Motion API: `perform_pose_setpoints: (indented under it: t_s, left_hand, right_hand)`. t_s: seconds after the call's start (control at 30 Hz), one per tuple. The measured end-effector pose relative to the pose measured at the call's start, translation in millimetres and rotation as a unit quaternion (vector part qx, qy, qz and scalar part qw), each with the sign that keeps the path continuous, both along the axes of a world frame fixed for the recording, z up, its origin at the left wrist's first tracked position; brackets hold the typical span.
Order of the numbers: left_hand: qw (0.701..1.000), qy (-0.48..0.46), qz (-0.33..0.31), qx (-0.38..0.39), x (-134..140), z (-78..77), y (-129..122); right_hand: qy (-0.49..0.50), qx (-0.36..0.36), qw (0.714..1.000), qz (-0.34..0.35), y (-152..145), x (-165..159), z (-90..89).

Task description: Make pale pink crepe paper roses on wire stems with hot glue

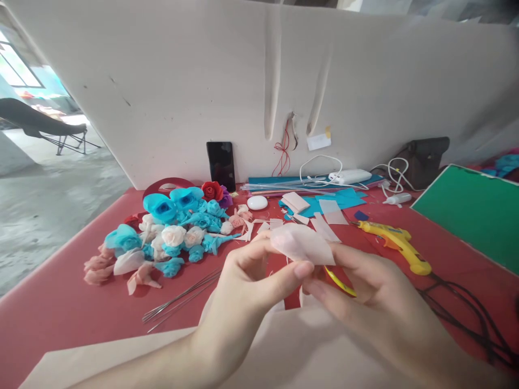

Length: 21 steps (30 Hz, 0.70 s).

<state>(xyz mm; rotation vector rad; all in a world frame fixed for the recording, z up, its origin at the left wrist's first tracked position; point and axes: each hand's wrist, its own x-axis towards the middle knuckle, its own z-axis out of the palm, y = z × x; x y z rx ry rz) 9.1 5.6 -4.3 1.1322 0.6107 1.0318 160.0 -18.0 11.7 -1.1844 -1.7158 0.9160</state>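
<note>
Between my two hands I hold a pale pink paper petal (304,243), curved and thin, above the middle of the table. My left hand (251,286) pinches its left and lower edge with thumb and fingers. My right hand (365,292) grips the lower right edge, its thumb close to the left thumb. Behind the right fingers shows a yellow curved handle (340,282), perhaps of scissors; the rest of it is hidden. Under my hands a large pale pink paper sheet (284,351) covers the near edge of the table.
Blue, white and pink paper flowers (174,232) are heaped at left, with thin wires (182,297) before them. A yellow glue gun (397,246) lies right, its black cord trailing nearer. Cut paper pieces (332,212), a phone (221,165) and a green board (474,216) stand farther back.
</note>
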Motion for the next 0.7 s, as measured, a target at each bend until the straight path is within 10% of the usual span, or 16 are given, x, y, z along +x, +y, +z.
perform_pose_setpoints:
  t_s: [0.7]
  left_hand:
    - [0.998, -0.02, -0.042, -0.039, 0.8, -4.4, -1.5]
  right_hand:
    - [-0.025, -0.052, 0.998, 0.012, -1.6, 0.2, 4.3]
